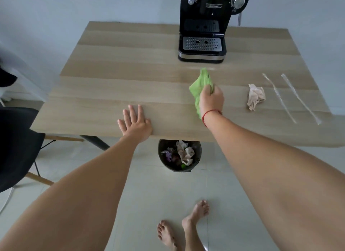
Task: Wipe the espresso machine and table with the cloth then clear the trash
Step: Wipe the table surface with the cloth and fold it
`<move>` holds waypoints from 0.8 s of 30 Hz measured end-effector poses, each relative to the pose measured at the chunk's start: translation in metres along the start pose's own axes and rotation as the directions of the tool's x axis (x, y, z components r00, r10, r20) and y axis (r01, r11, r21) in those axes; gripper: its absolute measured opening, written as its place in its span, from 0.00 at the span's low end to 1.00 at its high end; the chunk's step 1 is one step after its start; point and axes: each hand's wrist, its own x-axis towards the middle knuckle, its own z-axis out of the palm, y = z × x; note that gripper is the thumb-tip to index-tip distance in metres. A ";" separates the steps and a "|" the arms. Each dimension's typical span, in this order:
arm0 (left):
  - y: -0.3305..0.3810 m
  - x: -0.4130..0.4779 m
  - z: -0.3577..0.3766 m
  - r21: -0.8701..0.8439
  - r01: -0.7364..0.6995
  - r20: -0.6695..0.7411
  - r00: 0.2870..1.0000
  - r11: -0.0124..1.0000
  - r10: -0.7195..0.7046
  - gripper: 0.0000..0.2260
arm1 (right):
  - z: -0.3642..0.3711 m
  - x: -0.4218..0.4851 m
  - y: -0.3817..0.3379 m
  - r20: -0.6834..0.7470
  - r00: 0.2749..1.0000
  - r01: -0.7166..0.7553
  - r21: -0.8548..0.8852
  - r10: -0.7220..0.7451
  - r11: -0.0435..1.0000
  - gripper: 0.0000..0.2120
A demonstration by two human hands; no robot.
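Observation:
A black espresso machine (203,26) stands at the back of the wooden table (115,77). My right hand (211,99) is closed on a green cloth (200,82), held on the tabletop in front of the machine. My left hand (135,122) rests flat and spread on the table's near edge, holding nothing. To the right of the cloth lies a crumpled brownish tissue (256,96). Further right lie two clear plastic wrappers (280,97), long and thin.
A dark trash bin (179,155) with crumpled paper in it stands on the tiled floor under the table's near edge. A black chair (16,144) is at the left. My bare feet (186,224) are on the floor below.

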 end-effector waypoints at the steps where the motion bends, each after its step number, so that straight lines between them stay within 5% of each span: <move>1: 0.006 0.002 0.001 0.011 -0.009 0.002 1.000 1.000 0.009 0.27 | -0.006 0.008 0.005 -0.026 0.998 0.056 -0.065 -0.058 0.996 0.12; 3: 0.018 0.009 0.004 0.037 -0.060 0.011 0.998 0.998 0.060 0.26 | -0.018 0.019 0.027 0.102 0.989 0.134 -0.308 -0.107 0.942 0.14; 5: 0.025 0.015 0.006 0.055 -0.085 0.004 0.996 0.995 0.085 0.26 | -0.025 0.017 0.060 0.332 0.942 0.253 -0.589 -0.055 0.767 0.17; 8: 0.030 0.019 0.005 0.058 -0.080 0.016 0.997 0.995 0.079 0.25 | -0.028 0.008 0.095 0.433 0.885 0.435 -0.641 -0.169 0.633 0.17; 14: 0.031 0.020 0.002 0.075 -0.079 0.041 0.996 0.994 0.076 0.25 | -0.028 -0.009 0.079 0.385 0.915 0.325 -0.523 -0.122 0.788 0.26; 19: 0.034 0.015 -0.001 0.079 -0.068 0.035 0.997 0.995 0.065 0.25 | -0.008 -0.052 0.056 0.552 0.824 0.383 -0.377 -0.127 0.844 0.23; 24: 0.036 0.012 -0.002 0.100 -0.057 0.053 0.997 0.993 0.052 0.25 | -0.018 -0.030 0.035 0.455 0.888 0.165 -0.201 -0.057 0.966 0.22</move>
